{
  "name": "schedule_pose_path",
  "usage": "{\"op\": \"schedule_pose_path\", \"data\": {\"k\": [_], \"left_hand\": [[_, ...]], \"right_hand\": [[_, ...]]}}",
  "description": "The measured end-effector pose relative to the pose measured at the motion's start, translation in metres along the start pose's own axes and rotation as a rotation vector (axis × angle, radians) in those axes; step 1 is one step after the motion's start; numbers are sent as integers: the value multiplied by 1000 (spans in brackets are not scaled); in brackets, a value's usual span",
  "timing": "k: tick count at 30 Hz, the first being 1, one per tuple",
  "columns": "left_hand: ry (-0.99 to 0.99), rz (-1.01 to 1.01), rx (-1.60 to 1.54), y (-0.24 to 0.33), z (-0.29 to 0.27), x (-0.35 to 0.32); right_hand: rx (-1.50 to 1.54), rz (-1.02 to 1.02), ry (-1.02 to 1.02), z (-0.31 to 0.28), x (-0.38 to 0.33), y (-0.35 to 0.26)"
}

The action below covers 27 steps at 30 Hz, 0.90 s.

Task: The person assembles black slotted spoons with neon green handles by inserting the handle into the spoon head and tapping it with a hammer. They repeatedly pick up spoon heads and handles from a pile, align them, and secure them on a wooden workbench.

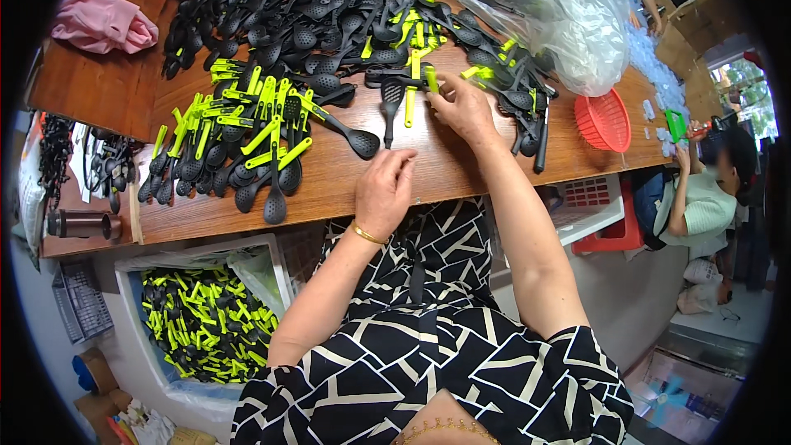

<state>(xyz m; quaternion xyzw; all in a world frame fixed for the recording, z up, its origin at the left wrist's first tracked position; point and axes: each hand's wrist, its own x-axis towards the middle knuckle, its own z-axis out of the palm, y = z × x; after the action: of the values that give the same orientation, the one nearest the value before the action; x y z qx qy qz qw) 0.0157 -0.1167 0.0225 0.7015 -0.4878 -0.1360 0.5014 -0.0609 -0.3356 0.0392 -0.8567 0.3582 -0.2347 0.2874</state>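
My left hand [384,188] is closed at the table's near edge, gripping the thin shaft end of a black slotted spatula [391,94]. Its slotted head points away from me. To the right, the fingers of my right hand [466,112] pinch a lime-green handle [431,77]; whether a black part is joined to it, I cannot tell. Another lime-green handle [409,111] lies on the wood between my hands. At the left, a heap of perforated black spoons with green handles [268,128] reaches close to my left hand.
Loose black utensil heads [305,8] pile up across the back of the table [329,189]. A clear plastic bag [568,25] and red basket [602,120] are at the right. Below left stands a bin [276,264] of green-handled utensils. Another person [704,198] works at far right.
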Motion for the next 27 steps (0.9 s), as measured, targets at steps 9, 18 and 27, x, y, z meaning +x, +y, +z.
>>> {"op": "schedule_pose_path", "data": {"k": [9, 18, 27], "left_hand": [[-45, -263, -321, 7, -4, 3], [164, -412, -902, -8, -3, 27], [-101, -669, -1553, -22, -23, 29]], "right_hand": [[194, -50, 234, 0, -31, 0], [286, -306, 332, -21, -72, -30], [647, -179, 233, -2, -82, -26]]}}
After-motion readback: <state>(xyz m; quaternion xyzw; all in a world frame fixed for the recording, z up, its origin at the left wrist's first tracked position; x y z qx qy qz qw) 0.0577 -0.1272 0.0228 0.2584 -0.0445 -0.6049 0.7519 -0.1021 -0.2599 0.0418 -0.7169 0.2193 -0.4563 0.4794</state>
